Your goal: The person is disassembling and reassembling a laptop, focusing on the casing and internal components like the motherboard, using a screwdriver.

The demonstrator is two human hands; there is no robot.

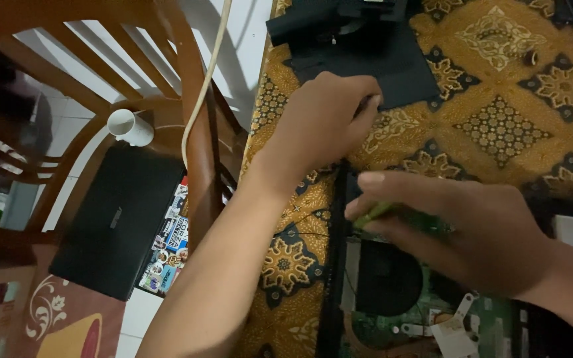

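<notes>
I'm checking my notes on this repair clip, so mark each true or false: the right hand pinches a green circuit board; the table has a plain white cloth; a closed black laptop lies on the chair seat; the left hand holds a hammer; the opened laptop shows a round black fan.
1. The right hand pinches a green circuit board: true.
2. The cloth is plain white: false; the tablecloth is gold with dark patterned medallions.
3. A closed black laptop lies on the wooden chair: true.
4. The left hand holds a hammer: false; no hammer shows.
5. The opened laptop shows a round black fan: true.
</notes>
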